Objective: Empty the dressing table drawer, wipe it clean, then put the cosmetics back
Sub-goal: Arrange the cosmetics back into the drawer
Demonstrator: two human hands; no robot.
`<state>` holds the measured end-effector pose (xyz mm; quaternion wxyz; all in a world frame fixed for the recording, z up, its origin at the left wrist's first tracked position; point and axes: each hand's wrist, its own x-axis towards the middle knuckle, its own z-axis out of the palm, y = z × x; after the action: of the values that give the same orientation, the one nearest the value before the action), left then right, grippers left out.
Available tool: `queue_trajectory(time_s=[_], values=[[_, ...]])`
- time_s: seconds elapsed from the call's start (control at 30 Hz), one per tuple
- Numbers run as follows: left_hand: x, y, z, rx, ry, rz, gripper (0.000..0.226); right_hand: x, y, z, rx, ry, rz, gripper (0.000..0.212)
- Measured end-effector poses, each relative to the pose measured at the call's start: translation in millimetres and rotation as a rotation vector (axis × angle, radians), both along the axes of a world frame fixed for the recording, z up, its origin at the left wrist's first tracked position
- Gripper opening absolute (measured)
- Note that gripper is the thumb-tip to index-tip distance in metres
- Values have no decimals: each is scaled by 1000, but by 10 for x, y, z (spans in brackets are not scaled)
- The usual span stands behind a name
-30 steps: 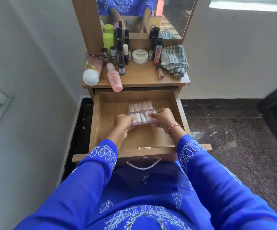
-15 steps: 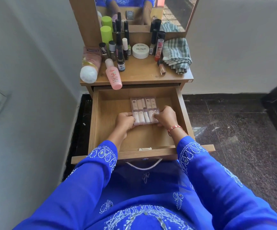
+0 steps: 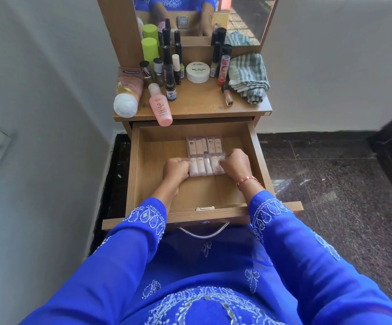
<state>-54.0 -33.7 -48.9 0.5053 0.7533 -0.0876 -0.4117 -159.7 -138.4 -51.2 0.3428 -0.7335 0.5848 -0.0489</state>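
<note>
Setting the clear case (image 3: pixel 205 156) of small bottles down on the drawer (image 3: pixel 143 174) floor, toward the back wall and a little right of centre. Left hand (image 3: pixel 175 170) has its grip closed on the case's near-left corner; right hand (image 3: pixel 234 164) is clamped on the near-right edge. The case looks flat or nearly so; whether it fully rests on the wood cannot be told.

Step in hand, as judged: first item of the put-back. Everything else sits on the counter (image 3: pixel 197 106): the pink bottle (image 3: pixel 160 104) lying with its base overhanging the front edge above the drawer, the large tube (image 3: pixel 128 92) at the front-left corner, a cluster of dark bottles (image 3: pixel 170 66) at the back, the white jar (image 3: pixel 198 72) mid-back, the folded cloth (image 3: pixel 247 77) at the right edge.

To do it well: keep the case level so the bottles do not shift, slide it square into the back-right corner, and release both hands together.

Room: the drawer's left half and front strip lie bare, enough for the tall items laid flat. Side walls stand close to both wrists; lift the hands straight up. Mind the overhanging pink bottle, which could roll into the drawer if knocked.
</note>
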Motion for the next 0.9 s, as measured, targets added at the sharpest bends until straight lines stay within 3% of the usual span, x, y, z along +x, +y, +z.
queue_trajectory(time_s=[0.1, 0.17, 0.3, 0.4, 0.53, 0.6, 0.9], values=[[12, 10, 16, -16, -49, 35, 16, 1, 61, 64, -187, -34, 29, 30], [29, 24, 44, -64, -30, 86, 25, 33, 128, 133, -272, -154, 49, 24], [98, 116, 206, -189, -8, 210, 25, 243, 306, 393, -264, -375, 82, 20], [247, 203, 381, -265, -11, 289, 20, 546, 421, 628, -121, -481, 102, 33], [507, 251, 560, -344, 23, 373, 20, 865, 465, 844, 410, -590, -33, 51], [594, 270, 604, -342, 31, 382, 22, 945, 474, 889, 548, -636, -61, 50], [610, 320, 683, -371, 151, 333, 26, 960, 613, 895, 630, -803, -140, 34]])
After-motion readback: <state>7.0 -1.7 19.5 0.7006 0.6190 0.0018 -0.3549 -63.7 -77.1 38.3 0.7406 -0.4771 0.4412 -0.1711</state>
